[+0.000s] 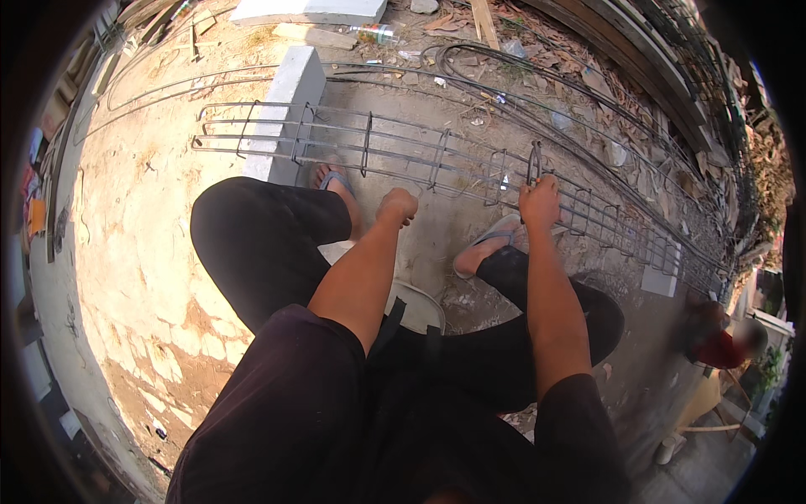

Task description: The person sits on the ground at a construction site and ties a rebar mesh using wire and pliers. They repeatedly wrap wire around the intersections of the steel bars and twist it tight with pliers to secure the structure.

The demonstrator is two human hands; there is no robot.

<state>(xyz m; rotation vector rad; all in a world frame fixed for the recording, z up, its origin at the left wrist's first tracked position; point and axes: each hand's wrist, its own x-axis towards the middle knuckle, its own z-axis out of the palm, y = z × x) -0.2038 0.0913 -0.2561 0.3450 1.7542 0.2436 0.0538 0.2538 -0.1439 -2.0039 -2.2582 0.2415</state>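
Note:
A long rebar cage [403, 165] with square stirrups runs across in front of me, its near-left end above a white block [286, 94]. My right hand [539, 200] is closed around a dark looped metal piece [534, 157] at the cage's near side. Whether that piece is a tool or a loose stirrup I cannot tell. My left hand [398, 206] hangs just short of the cage, fingers curled. Its palm side is hidden, so a thin wire in it cannot be made out for sure. Both sandaled feet are on the ground below the cage.
A second white block [660, 271] stands by the cage's far right end. Coiled rebar [459, 60] lies behind the cage. Timber planks [655, 57], dry leaves and a plastic bottle [378, 33] are further back. Another person [721, 340] is at the right.

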